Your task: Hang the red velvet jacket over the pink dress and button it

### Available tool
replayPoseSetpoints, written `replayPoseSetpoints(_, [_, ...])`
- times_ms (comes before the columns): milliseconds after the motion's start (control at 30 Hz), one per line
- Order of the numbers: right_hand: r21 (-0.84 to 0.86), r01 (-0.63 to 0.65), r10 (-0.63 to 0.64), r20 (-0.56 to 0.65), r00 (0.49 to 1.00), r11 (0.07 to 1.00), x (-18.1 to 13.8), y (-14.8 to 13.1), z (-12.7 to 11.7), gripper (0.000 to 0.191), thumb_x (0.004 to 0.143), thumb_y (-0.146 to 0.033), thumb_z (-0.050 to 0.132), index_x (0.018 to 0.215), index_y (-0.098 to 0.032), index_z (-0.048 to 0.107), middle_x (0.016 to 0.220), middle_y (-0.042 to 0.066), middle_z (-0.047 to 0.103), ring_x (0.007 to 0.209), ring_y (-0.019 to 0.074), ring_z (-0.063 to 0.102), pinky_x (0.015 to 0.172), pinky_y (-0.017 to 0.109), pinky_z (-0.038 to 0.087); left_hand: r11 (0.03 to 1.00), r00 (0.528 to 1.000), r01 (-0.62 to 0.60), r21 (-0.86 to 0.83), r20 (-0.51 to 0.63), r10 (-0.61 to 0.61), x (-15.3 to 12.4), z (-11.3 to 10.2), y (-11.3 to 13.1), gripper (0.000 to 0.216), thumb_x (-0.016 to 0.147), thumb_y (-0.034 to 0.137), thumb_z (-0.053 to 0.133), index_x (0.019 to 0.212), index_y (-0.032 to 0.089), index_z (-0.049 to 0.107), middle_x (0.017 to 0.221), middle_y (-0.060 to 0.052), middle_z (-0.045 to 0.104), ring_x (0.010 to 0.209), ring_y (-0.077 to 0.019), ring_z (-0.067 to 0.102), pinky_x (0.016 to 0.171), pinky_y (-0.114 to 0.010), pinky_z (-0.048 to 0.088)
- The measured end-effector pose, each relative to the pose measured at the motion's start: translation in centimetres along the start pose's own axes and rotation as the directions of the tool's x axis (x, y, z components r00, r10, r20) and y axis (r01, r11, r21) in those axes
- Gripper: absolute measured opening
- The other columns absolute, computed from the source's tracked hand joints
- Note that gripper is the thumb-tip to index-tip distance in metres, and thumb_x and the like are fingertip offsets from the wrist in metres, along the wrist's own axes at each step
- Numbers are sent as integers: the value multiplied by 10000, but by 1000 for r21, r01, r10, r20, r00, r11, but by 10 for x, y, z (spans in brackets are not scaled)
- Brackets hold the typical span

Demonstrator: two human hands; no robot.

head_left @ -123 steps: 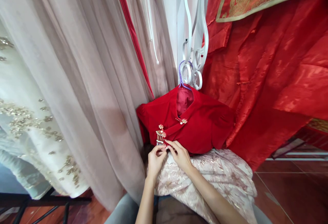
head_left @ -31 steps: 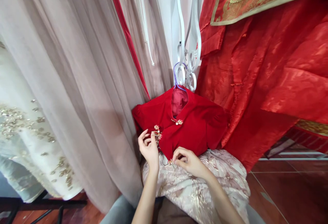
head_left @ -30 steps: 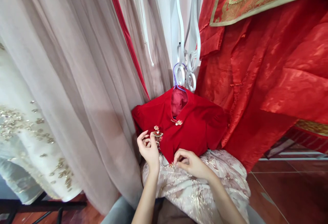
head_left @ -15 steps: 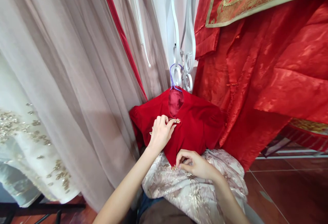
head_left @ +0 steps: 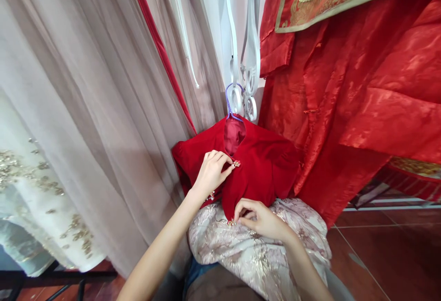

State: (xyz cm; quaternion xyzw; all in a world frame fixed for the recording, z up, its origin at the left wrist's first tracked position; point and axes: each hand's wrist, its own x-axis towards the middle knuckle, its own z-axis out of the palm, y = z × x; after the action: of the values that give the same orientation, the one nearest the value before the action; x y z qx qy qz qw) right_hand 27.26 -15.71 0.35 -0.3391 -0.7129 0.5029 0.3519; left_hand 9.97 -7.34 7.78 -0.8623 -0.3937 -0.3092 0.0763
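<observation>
Left hand (head_left: 214, 170) has moved to pinch the collar button (head_left: 237, 163); right hand (head_left: 260, 218) pinches the lower button (head_left: 230, 222) at six o'clock, steadying the red jacket (head_left: 267, 167).

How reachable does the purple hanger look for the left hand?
Probably yes: the left hand is at the collar clasp, and nothing visible blocks the way up to the purple hanger, whose hook is exposed.

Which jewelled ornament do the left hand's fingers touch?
The collar ornament, uppermost on the red velvet garment; the flap-corner ornament is at the right hand, and the beaded dangle is partly hidden behind the left hand.
</observation>
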Motion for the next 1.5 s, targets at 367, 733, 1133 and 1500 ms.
replayPoseSetpoints(367, [46,4,-3,-19,1000,999,0,-4,1,60,796,-163,580,783,-196,628,849,6,614,807,148,613,702,243,484,925,979,127,-359,-103,-174,0,13,4,45,829,250,616,825,206,608,796,-7,664,776,-155,603,752,-272,469])
replayPoseSetpoints(733, [45,9,-8,-15,1000,999,-1,-6,3,71,802,-151,575,779,-194,628,841,4,605,802,142,606,693,235,477,966,984,57,-250,-148,-96,-4,19,3,69,894,257,545,887,198,581,881,-37,634,869,-181,553,806,-303,442])
replayPoseSetpoints(1133, [32,17,-18,23,1000,999,-4,-14,5,88,802,-122,564,790,-179,630,858,15,599,802,139,600,714,250,484,977,963,201,-68,-171,-210,0,25,15,47,892,181,537,848,192,525,852,-37,635,796,-191,537,723,-301,440])
replayPoseSetpoints(1500, [47,17,-18,23,1000,999,-2,-11,6,75,793,-125,577,786,-175,632,853,11,604,787,134,601,703,241,484,950,915,292,111,-321,-244,-5,51,27,118,954,175,380,922,143,489,881,-91,533,803,-206,504,734,-347,446])
